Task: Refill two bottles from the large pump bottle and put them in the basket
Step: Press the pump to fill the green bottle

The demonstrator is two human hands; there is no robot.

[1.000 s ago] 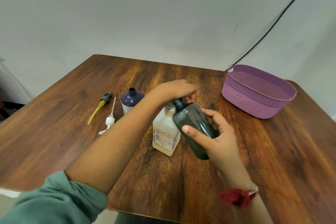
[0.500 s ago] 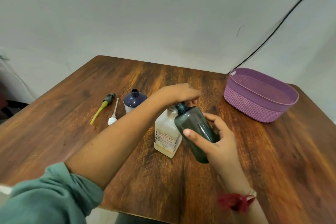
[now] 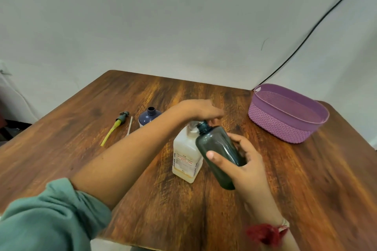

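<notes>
Leaning with its open neck right at the spout, the grey bottle [image 3: 218,149] hangs tilted above the table, just beside the large pump bottle [image 3: 184,153] and touching it near the top. It looks like thin, smooth, see-through plastic: probably light now, a little squeezable, and likely to get heavier and slicker as liquid goes in. The broad mid-body seems the best place to take hold, and that is where the right hand [image 3: 246,165] grips it, with the thumb across the front and the fingers wrapped behind. A firm squeeze could dent the wall, so I judge a moderate grasp safest.

The left hand [image 3: 200,109] lies over the pump head with its fingers stretched out, apparently pressing down; blur hides the fine detail. The squared white pump bottle stands upright on the table [image 3: 306,179] and looks heavy enough to stay put.

Behind the left forearm stands a dark blue bottle [image 3: 149,117], uncapped. Beside it lie a yellow-stemmed pump [image 3: 116,127] and a white tube [image 3: 130,125]. The basket [image 3: 275,126] sits well apart at the far right.
</notes>
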